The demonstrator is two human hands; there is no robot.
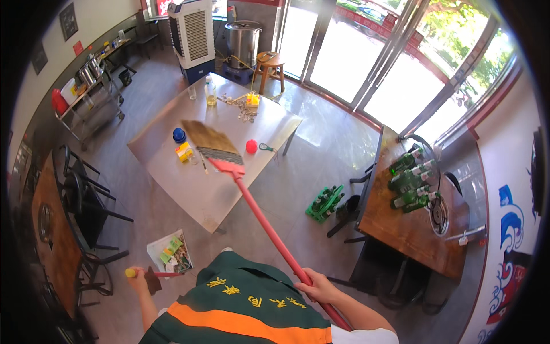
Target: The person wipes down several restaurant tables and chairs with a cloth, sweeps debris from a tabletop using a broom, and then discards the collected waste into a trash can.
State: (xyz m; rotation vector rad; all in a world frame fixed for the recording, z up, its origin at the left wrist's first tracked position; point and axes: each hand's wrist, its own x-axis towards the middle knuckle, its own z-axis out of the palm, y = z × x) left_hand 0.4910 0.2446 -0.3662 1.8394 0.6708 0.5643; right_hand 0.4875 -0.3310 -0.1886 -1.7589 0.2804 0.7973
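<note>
Bristles of a straw-coloured broom, bound by a grey band into a red head, lie spread on the grey counter, and its long red handle slants back to the right hand, which is clenched around it low on the shaft. The left hand grips the thin red handle of a dustpan held out to the left over the floor; in the pan lie green and yellow bits of packaging.

On the counter near the bristles sit a blue cap, a yellow box, a red cap and a small green-rimmed tool, with a clear glass jug and scattered litter at the far end.

Grey tiles cover the floor, bright with sun from tall glass doors. A white air cooler, a steel pot and a wooden stool stand at the back.

To the right, a wooden table bears green bottles lying together, and a green crate on the floor beside it holds more bottles upright.
</note>
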